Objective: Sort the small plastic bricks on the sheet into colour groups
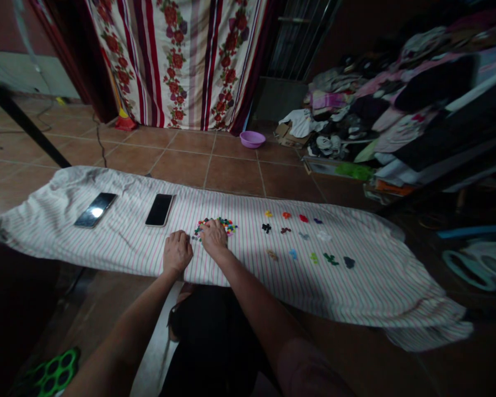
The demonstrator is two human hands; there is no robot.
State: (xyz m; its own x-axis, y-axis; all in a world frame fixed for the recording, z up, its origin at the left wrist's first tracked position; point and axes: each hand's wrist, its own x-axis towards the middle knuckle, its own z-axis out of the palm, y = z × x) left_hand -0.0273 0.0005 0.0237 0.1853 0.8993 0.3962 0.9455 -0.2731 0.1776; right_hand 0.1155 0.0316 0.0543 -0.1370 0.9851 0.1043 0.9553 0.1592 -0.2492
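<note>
A pile of small mixed-colour pieces point(228, 226) lies on a striped cloth point(215, 270). My right hand point(214, 234) rests on the pile with its fingers bent down onto the pieces; whether it grips one is too small to tell. Just left of the pile, my left hand point(177, 252) lies on the cloth with its fingers curled in, and what they may hold is hidden. Right of the pile, small single-colour groups sit in rows, among them yellow pieces point(268, 214), black pieces point(266, 227), light blue pieces point(293, 254) and dark green pieces point(330, 259).
Two phones, one reflecting light point(95, 210) and one dark point(159, 210), lie on the cloth at the left. Beyond the cloth, a purple basin point(252, 139) stands on the tiled floor before a flowered curtain point(177, 66). Clothes point(388, 105) are heaped at the right.
</note>
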